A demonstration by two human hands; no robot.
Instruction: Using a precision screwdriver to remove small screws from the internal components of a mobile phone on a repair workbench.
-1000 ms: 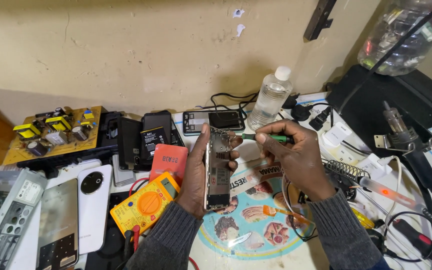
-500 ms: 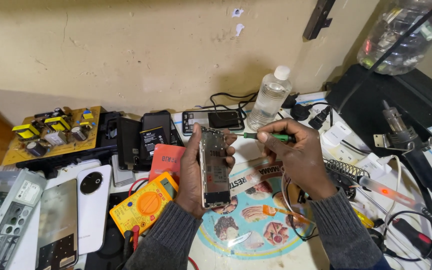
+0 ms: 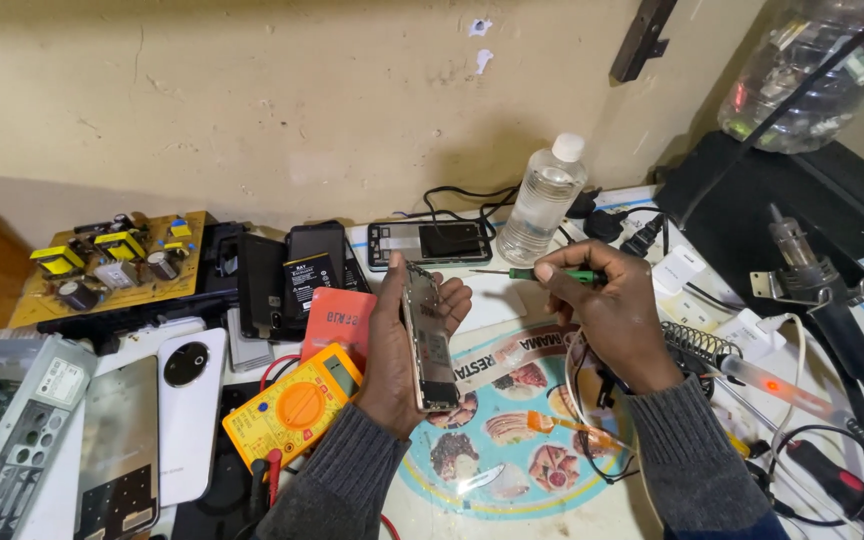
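Note:
My left hand point(image 3: 392, 345) grips an opened phone frame point(image 3: 427, 335) upright on its edge, its bare metal inside turned to the right. My right hand point(image 3: 607, 315) holds a thin green-handled screwdriver point(image 3: 542, 273) level, with its tip pointing left toward the top of the phone frame and a short gap between them. Both hands hover over a round printed mat point(image 3: 522, 440) with food pictures.
A yellow multimeter point(image 3: 292, 405) lies left of my hand, beside an orange phone cover point(image 3: 337, 320) and dark phones point(image 3: 297, 262). A clear bottle point(image 3: 542, 200), a circuit board point(image 3: 112, 260), a white phone back point(image 3: 187, 410) and a soldering iron stand point(image 3: 802, 270) surround the mat.
The phone frame has turned more edge-on in my left hand. My right hand with the screwdriver stays almost where it was.

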